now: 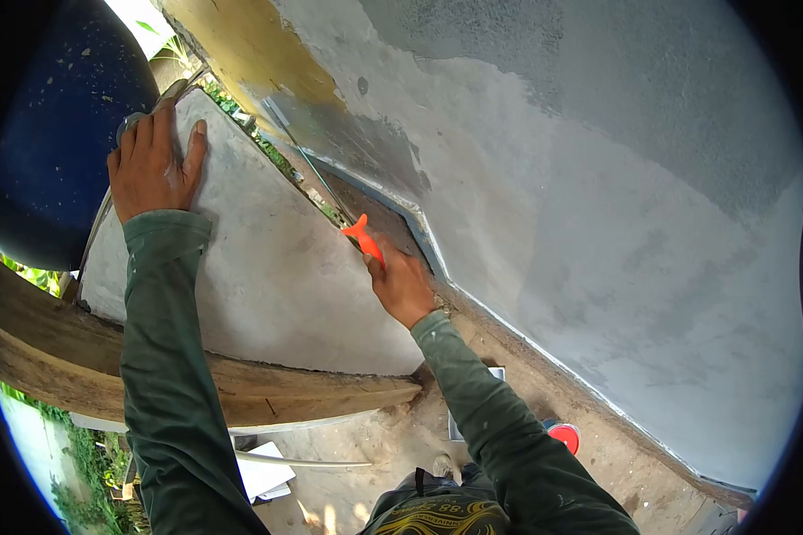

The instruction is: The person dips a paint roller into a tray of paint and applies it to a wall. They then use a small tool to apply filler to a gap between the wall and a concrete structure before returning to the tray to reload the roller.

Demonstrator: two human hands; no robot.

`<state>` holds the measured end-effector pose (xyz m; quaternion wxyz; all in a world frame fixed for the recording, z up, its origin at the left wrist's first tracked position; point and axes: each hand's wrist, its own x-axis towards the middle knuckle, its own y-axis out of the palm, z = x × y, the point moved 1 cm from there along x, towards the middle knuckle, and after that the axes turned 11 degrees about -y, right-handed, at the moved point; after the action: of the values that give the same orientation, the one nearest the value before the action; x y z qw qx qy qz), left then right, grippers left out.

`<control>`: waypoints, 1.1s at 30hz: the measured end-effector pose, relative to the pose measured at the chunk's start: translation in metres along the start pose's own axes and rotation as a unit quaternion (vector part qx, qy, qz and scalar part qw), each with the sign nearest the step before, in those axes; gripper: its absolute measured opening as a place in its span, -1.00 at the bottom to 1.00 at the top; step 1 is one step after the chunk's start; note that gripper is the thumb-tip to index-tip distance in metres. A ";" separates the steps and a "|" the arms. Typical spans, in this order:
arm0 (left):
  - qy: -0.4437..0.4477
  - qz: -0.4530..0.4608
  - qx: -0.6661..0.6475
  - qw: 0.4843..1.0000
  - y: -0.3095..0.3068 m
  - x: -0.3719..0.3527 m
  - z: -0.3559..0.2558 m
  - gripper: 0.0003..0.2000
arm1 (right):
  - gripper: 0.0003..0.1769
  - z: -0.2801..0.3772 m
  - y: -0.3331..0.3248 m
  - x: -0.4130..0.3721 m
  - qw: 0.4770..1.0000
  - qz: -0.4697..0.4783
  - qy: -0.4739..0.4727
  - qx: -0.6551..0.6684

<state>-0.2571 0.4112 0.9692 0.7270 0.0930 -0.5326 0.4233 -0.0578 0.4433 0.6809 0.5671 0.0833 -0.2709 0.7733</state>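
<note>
Slab (268,267): smooth grey concrete sheet lying across my view, its near edge over the beam.
Beam (268,388): rough wooden plank, which I see running under the slab.
On the slab: left hand (154,160), laid flat with fingers spread, near the far corner.
Slab's wall-side edge: right hand (401,285), closed round an orange handle (364,239).
Ground (384,441): bare earth below; on it I make out white sheets (263,473), a pale rod (303,462) and a red lid (564,436).
</note>
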 end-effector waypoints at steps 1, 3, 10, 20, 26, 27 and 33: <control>0.000 -0.001 0.002 1.000 0.000 0.000 0.000 -0.51 | -0.55 -0.002 0.006 0.010 1.000 0.000 -0.001 0.002; -0.002 0.004 -0.004 1.000 0.002 0.000 0.001 -0.51 | -0.52 -0.008 0.016 0.028 1.000 0.008 0.012 0.006; -0.006 0.006 -0.006 1.000 0.000 0.001 -0.001 -0.50 | -0.50 -0.027 0.041 0.081 1.000 0.006 -0.007 0.014; -0.010 0.017 -0.005 1.000 -0.001 0.001 -0.002 -0.51 | -0.48 -0.026 0.070 0.144 0.999 0.037 0.005 0.007; -0.004 0.005 0.000 1.000 0.000 0.001 0.000 -0.51 | -0.50 -0.023 0.078 0.158 0.999 0.040 0.014 0.011; -0.004 0.010 -0.001 1.000 0.000 0.001 -0.001 -0.51 | -0.50 -0.026 0.081 0.159 0.999 0.034 0.009 0.006; 0.003 -0.001 -0.008 1.000 0.001 0.001 0.000 -0.52 | -0.51 -0.025 0.070 0.143 1.000 -0.003 -0.016 -0.010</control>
<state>-0.2576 0.4122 0.9699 0.7297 0.0867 -0.5338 0.4184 -0.1668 0.5606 0.6998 0.5658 0.0907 -0.2872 0.7676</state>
